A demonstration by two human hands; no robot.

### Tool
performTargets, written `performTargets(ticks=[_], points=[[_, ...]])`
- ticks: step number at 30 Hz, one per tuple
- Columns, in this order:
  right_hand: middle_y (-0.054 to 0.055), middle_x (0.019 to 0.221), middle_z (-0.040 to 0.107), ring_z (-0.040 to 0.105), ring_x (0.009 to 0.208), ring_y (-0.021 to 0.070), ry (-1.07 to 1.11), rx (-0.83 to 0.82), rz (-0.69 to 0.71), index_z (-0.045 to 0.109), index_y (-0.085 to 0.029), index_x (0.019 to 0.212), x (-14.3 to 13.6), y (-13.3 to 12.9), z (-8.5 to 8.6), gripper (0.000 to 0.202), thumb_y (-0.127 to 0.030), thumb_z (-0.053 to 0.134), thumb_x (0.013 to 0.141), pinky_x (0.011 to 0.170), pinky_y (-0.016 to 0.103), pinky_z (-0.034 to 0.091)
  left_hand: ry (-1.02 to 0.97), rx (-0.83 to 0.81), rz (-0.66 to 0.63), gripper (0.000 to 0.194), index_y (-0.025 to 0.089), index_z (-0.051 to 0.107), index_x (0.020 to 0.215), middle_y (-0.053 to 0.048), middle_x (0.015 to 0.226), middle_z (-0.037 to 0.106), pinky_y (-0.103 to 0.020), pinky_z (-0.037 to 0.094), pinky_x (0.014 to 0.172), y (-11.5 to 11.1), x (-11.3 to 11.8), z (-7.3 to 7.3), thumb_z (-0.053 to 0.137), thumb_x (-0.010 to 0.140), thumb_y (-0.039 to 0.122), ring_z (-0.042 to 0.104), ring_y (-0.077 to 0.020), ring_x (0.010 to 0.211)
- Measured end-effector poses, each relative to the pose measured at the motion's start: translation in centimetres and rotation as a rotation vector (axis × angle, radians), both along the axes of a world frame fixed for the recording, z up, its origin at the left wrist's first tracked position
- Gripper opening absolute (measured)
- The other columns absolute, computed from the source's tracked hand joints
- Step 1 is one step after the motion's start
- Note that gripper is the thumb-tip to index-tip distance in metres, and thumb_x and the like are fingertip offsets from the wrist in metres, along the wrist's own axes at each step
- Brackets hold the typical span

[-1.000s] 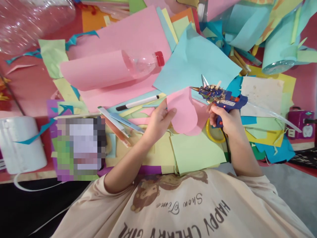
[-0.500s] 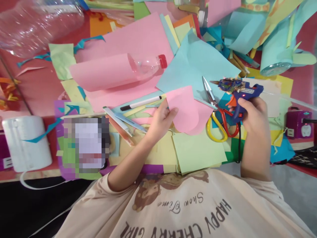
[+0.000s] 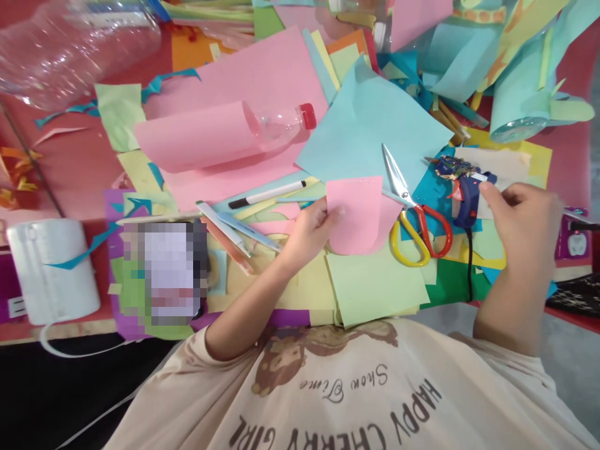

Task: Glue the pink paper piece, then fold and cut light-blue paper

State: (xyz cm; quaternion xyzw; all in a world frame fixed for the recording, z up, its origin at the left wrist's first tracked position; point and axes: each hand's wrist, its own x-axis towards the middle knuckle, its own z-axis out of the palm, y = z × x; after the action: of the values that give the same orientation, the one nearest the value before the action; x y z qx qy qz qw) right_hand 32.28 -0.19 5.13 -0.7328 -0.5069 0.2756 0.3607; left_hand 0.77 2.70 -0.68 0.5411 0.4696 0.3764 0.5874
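Observation:
My left hand [image 3: 312,234] pinches the left edge of a pink paper piece [image 3: 359,215] with a rounded lower end. On the right, the blue glue gun [image 3: 466,200] with an orange trigger lies on papers, its tip pointing left. My right hand [image 3: 522,215] is just right of it, thumb and fingers bent together near its back end; whether they hold something is too blurred to tell. Scissors [image 3: 410,209] with one yellow and one red handle lie between the pink piece and the glue gun, blades pointing up.
A bottle with a red cap [image 3: 307,117], partly wrapped in pink paper, lies behind my left hand. Blue paper [image 3: 375,125] lies behind the scissors. Markers [image 3: 267,195] are on the left, near a white case [image 3: 54,272]. A blue paper-covered bottle [image 3: 520,106] is at back right.
My right hand has let go of the glue gun's handle and moved right; the gun now lies slightly further right and lower. The pink piece in my left hand has turned more upright.

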Motion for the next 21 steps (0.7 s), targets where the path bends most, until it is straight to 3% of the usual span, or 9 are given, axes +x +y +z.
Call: performTargets(ticks=[1, 2, 3, 6, 10, 14, 18, 21], points=[[0.0, 0.05, 0.045, 0.038, 0.048, 0.0144, -0.255, 0.071, -0.076, 0.054, -0.026, 0.055, -1.2, 0.2, 0.2, 0.032, -0.03, 0.072, 0.081, 0.05, 0.033, 0.025, -0.026, 0.002, 0.032, 0.039, 0.019, 0.059, 0.073, 0.001, 0.062, 0.057, -0.026, 0.043, 0.056, 0.0, 0.0, 0.0, 0.063, 0.08, 0.057, 0.052, -0.0128, 0.059], [0.001, 0.056, 0.052, 0.047, 0.054, 0.0164, -0.369, 0.098, -0.043, 0.057, -0.026, 0.06, -2.5, 0.4, 0.0, 0.025, -0.027, 0.072, 0.081, 0.056, 0.034, 0.032, -0.05, 0.001, 0.073, 0.039, 0.019, 0.059, 0.072, 0.002, 0.062, 0.056, -0.025, 0.043, 0.056, 0.0, -0.1, 0.0, 0.063, 0.08, 0.056, 0.052, -0.0121, 0.059], [0.003, 0.068, 0.061, 0.054, 0.063, 0.0187, -0.374, 0.095, 0.107, 0.063, -0.026, 0.072, -4.0, 0.8, -0.4, 0.014, -0.026, 0.065, 0.086, 0.063, 0.036, 0.039, -0.067, -0.003, 0.122, 0.038, 0.019, 0.058, 0.07, 0.002, 0.062, 0.055, -0.025, 0.043, 0.056, 0.1, -0.2, -0.2, 0.063, 0.08, 0.056, 0.051, -0.0113, 0.059], [0.007, 0.084, 0.068, 0.061, 0.083, 0.0231, -0.366, 0.247, 0.566, 0.066, -0.022, 0.083, -8.2, 2.5, -2.8, 0.011, -0.021, 0.058, 0.09, 0.072, 0.037, 0.046, -0.081, -0.027, 0.266, 0.035, 0.019, 0.058, 0.067, 0.003, 0.061, 0.053, -0.023, 0.039, 0.054, 0.1, -0.6, -0.8, 0.065, 0.078, 0.052, 0.047, -0.009, 0.056], [0.009, 0.091, 0.067, 0.056, 0.086, 0.0238, -0.47, 0.229, 0.924, 0.065, -0.019, 0.089, -12.8, 4.7, -6.1, 0.021, -0.022, 0.045, 0.095, 0.077, 0.037, 0.045, -0.165, -0.074, 0.371, 0.035, 0.019, 0.052, 0.062, 0.004, 0.057, 0.049, -0.021, 0.035, 0.049, 0.4, -0.8, -1.2, 0.068, 0.074, 0.048, 0.041, -0.0063, 0.051], [0.01, 0.089, 0.064, 0.056, 0.087, 0.0246, -0.571, 0.171, 0.936, 0.063, -0.016, 0.087, -15.7, 5.6, -7.3, 0.02, -0.02, 0.045, 0.094, 0.077, 0.037, 0.044, -0.217, -0.085, 0.444, 0.038, 0.02, 0.047, 0.058, 0.005, 0.056, 0.046, -0.022, 0.034, 0.049, 0.7, -0.7, -0.9, 0.069, 0.071, 0.048, 0.041, -0.0059, 0.051], [0.01, 0.087, 0.064, 0.055, 0.082, 0.0245, -0.563, 0.11, 0.854, 0.062, -0.016, 0.09, -17.0, 5.5, -6.5, 0.013, -0.015, 0.049, 0.09, 0.068, 0.035, 0.042, -0.19, -0.05, 0.424, 0.035, 0.02, 0.048, 0.063, 0.004, 0.06, 0.047, -0.024, 0.036, 0.053, 0.6, -0.8, -1.0, 0.063, 0.078, 0.048, 0.042, -0.0071, 0.053], [0.007, 0.077, 0.061, 0.054, 0.075, 0.0211, -0.5, 0.063, 0.826, 0.059, -0.017, 0.078, -17.6, 5.7, -6.0, 0.014, -0.011, 0.051, 0.088, 0.063, 0.032, 0.039, -0.241, -0.059, 0.421, 0.035, 0.02, 0.048, 0.061, 0.005, 0.057, 0.046, -0.023, 0.034, 0.051, 0.5, -0.9, -1.1, 0.067, 0.076, 0.045, 0.041, -0.0064, 0.051]])
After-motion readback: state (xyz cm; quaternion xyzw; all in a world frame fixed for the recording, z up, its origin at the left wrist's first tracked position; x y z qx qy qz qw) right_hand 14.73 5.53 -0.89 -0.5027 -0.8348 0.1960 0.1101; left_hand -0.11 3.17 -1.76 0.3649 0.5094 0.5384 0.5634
